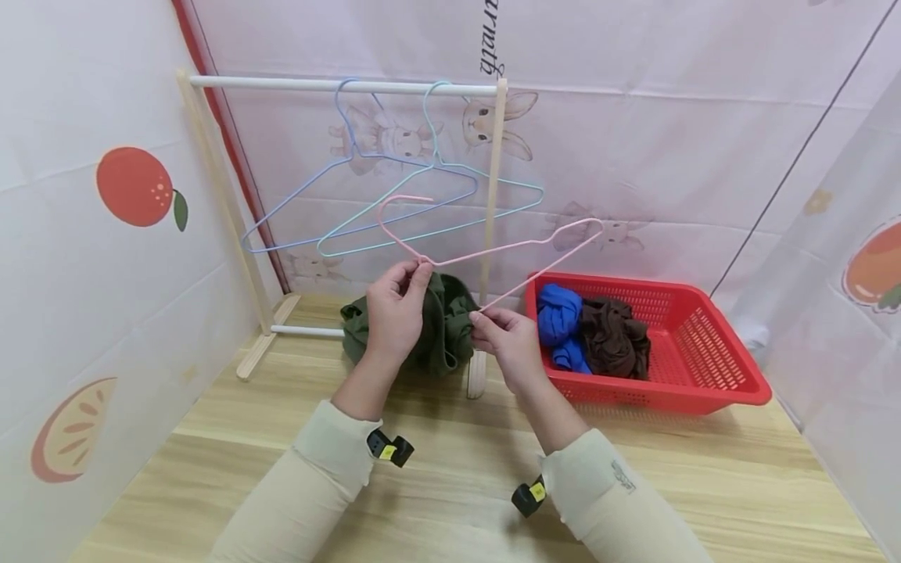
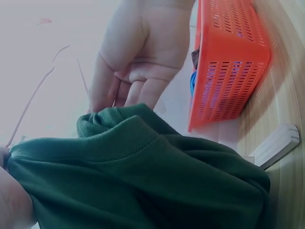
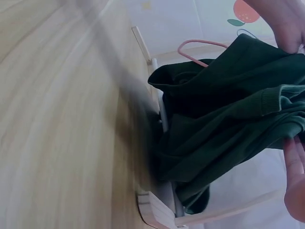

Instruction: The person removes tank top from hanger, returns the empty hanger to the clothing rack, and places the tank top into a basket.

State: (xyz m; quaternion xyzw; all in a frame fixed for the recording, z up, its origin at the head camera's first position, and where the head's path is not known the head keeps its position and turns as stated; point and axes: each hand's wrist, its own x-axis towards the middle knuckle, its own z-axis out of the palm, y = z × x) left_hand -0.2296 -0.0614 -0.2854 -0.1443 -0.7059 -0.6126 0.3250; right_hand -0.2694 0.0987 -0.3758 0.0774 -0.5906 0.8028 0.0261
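Observation:
My left hand (image 1: pixel 396 309) pinches a pink clothes hanger (image 1: pixel 493 254) just below its hook. Dark green cloth of a shirt (image 1: pixel 443 328) with a ribbed neckband (image 2: pixel 128 138) hangs bunched under it. One hanger shoulder sticks out to the right above the cloth; the other side is mostly hidden by hand and shirt. A curved pink part of the hanger (image 3: pixel 202 43) shows beyond the cloth in the right wrist view. My right hand (image 1: pixel 512 344) pinches the shirt's neckband by the hanger's lower bar, fingers curled over the edge (image 2: pixel 143 62).
Behind the hands stands a wooden rack with a white rail (image 1: pixel 281 82). A blue hanger (image 1: pixel 303 188) and a mint hanger (image 1: pixel 380 199) hang on it. To the right, a red basket (image 1: pixel 704 344) holds blue cloth (image 1: pixel 559 313) and brown cloth (image 1: pixel 612 336).

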